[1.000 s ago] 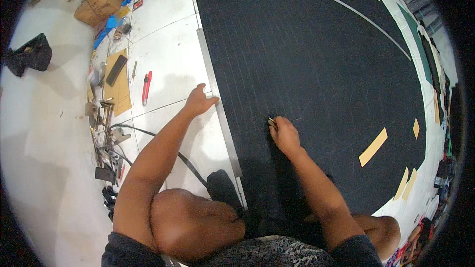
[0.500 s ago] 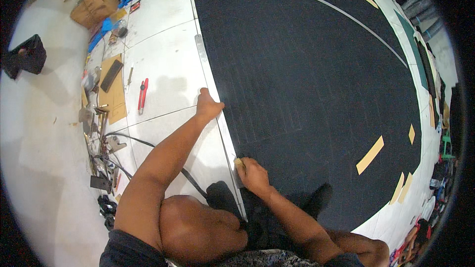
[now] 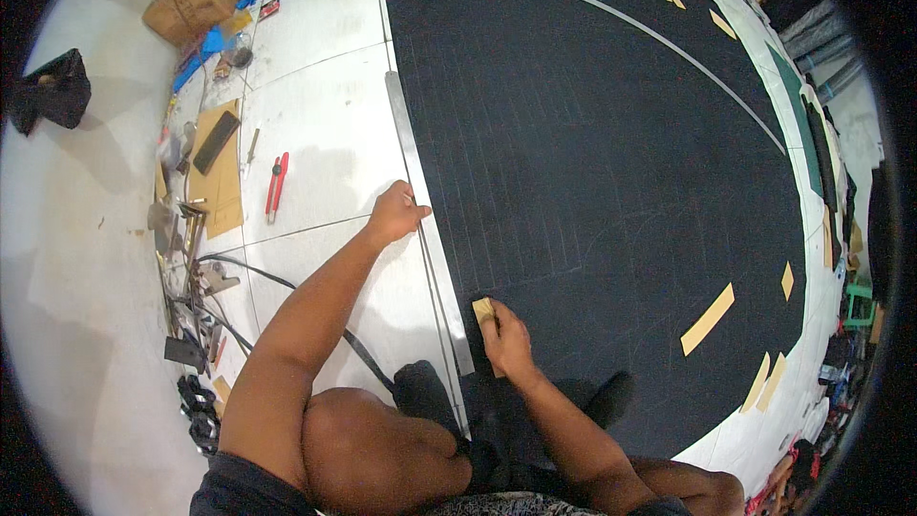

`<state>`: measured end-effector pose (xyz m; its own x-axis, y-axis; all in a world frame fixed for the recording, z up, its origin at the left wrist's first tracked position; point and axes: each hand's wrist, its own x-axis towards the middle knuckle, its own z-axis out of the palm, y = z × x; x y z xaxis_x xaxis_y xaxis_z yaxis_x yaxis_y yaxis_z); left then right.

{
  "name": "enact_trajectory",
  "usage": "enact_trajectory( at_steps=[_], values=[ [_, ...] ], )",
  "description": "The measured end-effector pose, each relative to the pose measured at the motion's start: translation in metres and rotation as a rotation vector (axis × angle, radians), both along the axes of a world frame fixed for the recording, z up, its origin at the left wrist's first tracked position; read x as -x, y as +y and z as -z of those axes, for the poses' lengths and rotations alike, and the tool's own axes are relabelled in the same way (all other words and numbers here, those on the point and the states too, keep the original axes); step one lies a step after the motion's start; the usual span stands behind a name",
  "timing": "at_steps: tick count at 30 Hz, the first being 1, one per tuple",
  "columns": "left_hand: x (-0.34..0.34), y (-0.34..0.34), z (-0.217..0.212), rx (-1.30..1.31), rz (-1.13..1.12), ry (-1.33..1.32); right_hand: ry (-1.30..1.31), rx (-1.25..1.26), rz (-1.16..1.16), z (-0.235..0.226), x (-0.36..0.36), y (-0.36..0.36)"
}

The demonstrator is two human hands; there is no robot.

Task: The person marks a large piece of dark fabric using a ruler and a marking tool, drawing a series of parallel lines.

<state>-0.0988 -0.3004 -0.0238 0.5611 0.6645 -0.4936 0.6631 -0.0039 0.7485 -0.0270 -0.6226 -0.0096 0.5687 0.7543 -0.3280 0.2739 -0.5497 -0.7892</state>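
Observation:
A long metal ruler (image 3: 449,311) lies along the left edge of a dark fabric sheet (image 3: 592,191). My left hand (image 3: 394,214) is closed at the ruler's left edge, thumb across it, about midway along its length. To its lower right, my right hand (image 3: 509,342) grips a tan card strip (image 3: 483,308) above the fabric, just right of the ruler. The strip's top end sticks out past the fingers, and a bit shows below the hand. Faint pale lines run over the fabric.
Several tan card pieces (image 3: 708,319) and a curved grey strip (image 3: 683,57) rest on the fabric. A red cutter (image 3: 277,186) lies on the white tiles at left. Beyond it are a dark block (image 3: 217,142) on brown card, a black cable (image 3: 358,349) and clutter.
My right hand has moved slightly right, off the ruler, with the card strip turned to show its face. The ruler's lower part has shifted right, showing wider. My left hand has moved slightly down.

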Motion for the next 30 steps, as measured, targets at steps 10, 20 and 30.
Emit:
enact_trajectory(
  at_steps=[10, 20, 30],
  values=[
    [0.008, 0.007, -0.028, -0.6, 0.346, 0.193, -0.041, 0.215, -0.361, -0.037, 0.031, -0.002],
    [0.013, 0.011, -0.013, -0.678, 0.371, 0.168, -0.289, 0.087, -0.365, -0.018, 0.049, -0.009],
    [0.01, 0.025, -0.008, -0.729, 0.521, 0.273, -0.091, 0.082, -0.236, -0.024, 0.053, 0.002]
  ],
)
